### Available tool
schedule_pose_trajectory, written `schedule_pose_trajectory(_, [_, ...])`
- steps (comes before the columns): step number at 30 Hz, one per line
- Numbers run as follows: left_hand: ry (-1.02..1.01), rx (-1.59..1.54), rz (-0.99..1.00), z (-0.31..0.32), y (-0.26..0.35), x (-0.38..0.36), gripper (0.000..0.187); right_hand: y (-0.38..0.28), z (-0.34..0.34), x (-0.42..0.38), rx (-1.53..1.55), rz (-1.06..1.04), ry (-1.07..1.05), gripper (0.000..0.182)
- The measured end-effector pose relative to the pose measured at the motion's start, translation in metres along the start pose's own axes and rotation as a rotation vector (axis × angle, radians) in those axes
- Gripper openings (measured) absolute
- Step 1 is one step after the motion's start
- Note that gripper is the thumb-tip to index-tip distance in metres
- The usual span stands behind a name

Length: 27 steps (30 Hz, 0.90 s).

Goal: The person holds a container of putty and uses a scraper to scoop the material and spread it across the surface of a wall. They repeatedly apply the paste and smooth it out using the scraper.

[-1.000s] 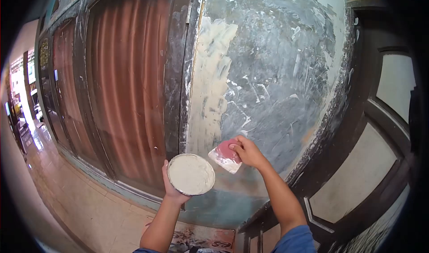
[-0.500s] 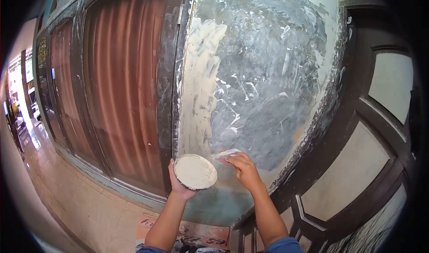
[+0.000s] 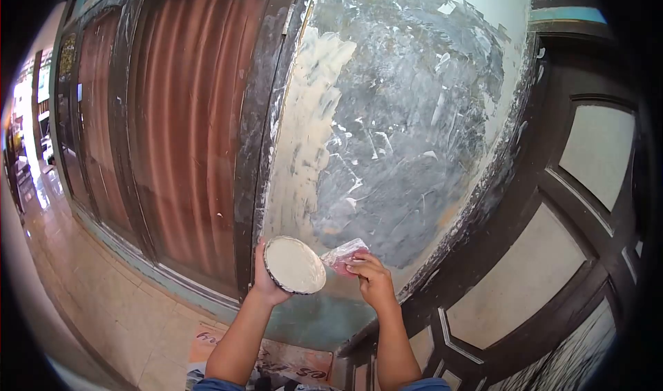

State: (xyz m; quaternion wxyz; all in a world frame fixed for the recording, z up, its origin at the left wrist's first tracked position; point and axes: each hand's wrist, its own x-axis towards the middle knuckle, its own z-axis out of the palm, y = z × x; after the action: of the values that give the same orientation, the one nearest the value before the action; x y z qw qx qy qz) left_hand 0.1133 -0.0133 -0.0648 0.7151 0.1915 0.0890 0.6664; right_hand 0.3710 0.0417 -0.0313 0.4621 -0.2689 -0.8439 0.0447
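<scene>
Scraped grey wall, dark wooden door, brown curtain (behind glass), tiled floor

The wall lies bare above both hands; the door frame bounds it left, the dark panelled door right.

The left hand holds a putty-filled dish beside the red scraper gripped by the right hand.

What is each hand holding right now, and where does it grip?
Left hand cups the round putty dish from behind, at its left rim. Right hand pinches the pink scraper at its right end.
</scene>
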Motion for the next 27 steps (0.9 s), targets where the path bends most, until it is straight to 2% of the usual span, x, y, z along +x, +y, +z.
schedule_pose_trajectory(9, [0.037,0.012,0.004,-0.006,-0.016,-0.007,0.082,-0.013,-0.015,-0.019,-0.028,-0.016,-0.020,0.039])
schedule_pose_trajectory(20, [-0.013,0.010,-0.053,-0.019,-0.026,0.006,0.106,-0.011,-0.017,-0.019,-0.026,-0.031,-0.070,0.043])
schedule_pose_trajectory(27, [-0.049,0.054,-0.072,-0.024,-0.015,0.019,0.106,-0.002,-0.004,-0.004,-0.036,-0.045,-0.049,0.042])
